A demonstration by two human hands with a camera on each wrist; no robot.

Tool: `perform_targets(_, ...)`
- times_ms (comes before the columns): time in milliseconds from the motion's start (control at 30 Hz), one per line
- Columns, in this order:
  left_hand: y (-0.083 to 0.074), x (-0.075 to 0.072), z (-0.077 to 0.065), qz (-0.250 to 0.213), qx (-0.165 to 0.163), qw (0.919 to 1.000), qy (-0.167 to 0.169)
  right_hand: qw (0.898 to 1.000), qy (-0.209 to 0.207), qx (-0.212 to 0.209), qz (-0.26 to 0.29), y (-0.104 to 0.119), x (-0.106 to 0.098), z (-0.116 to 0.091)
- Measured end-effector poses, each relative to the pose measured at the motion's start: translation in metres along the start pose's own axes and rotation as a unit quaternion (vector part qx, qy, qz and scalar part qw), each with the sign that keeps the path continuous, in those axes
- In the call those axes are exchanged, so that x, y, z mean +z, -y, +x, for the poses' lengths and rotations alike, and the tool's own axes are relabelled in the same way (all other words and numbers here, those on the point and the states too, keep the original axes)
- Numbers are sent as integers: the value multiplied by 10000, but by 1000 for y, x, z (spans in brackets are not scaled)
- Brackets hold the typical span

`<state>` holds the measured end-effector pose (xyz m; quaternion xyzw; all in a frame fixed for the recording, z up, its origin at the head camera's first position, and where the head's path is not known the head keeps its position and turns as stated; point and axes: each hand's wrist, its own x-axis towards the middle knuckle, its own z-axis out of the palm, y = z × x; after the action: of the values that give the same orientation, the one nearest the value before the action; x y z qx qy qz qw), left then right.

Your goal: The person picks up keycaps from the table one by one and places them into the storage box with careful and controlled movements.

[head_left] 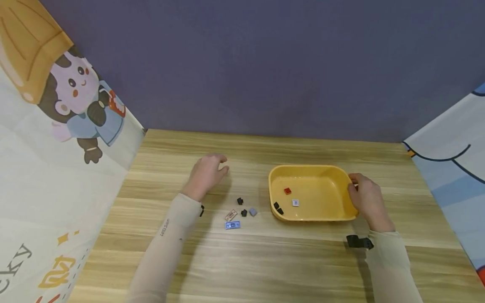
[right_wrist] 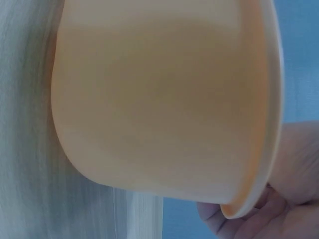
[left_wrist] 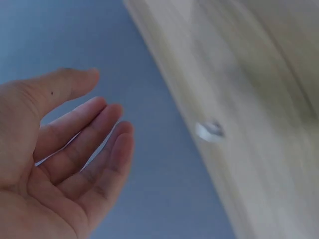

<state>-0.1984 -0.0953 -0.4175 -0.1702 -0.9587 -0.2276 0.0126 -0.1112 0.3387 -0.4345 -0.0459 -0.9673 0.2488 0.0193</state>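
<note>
The right hand grips the yellow tray by its rim. The left hand, loose-fingered and released, hovers over the table

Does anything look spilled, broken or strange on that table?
Nothing really stands out. Small pieces lie loose beside the yellow tray, none visibly broken, and the tray sits upright, gripped by the right hand.

I see L arm pointing abt 1 o'clock, L hand loose, fingers bent; R arm to 11, R hand gripping, fingertips prob. curled.
</note>
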Motion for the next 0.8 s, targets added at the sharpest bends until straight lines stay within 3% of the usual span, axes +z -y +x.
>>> perform_targets(167, 31, 4, 7, 103, -398, 9990, -160, 9998, -117, -174, -7, -1, 0, -1)
perform_targets(333, 56, 13, 14, 77, -567, 9982, -181, 9998, -112, -149, -41, -2, 0, 0)
perform_targets(533, 66, 23, 18, -32, -612, 9981, -2, 9999, -54, -93, -57, -2, 1, 2)
perform_targets(800, 67, 28, 21, -46, -719, 9974, 90, 9999, 80, 39, -48, -1, 1, 2)
